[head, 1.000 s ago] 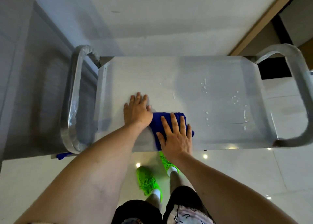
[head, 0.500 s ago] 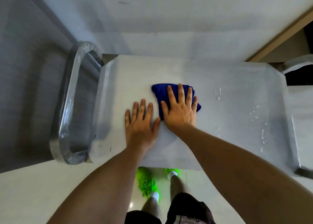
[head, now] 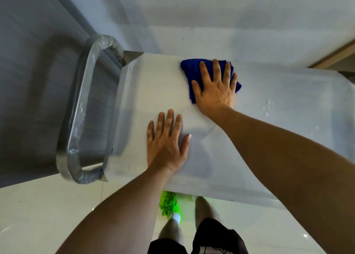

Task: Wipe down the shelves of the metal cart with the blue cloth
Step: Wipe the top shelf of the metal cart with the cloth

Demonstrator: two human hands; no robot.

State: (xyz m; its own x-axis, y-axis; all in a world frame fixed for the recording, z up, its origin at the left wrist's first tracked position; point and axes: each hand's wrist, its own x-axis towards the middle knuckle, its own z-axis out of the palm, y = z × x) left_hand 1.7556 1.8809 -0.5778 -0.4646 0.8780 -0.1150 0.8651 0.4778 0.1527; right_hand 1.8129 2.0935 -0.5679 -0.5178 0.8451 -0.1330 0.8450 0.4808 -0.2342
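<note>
Right hand (head: 215, 88) (flat, fingers spread) has pushed blue cloth (head: 192, 71) farther back; left hand (head: 167, 142) stays flat.

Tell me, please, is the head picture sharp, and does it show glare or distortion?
Head view: slightly soft throughout; wide-angle lens bends the cart shelf edges; plastic-wrapped handle glints; both hands cast soft shadows on the shelf; blue cloth stays vivid.
</note>
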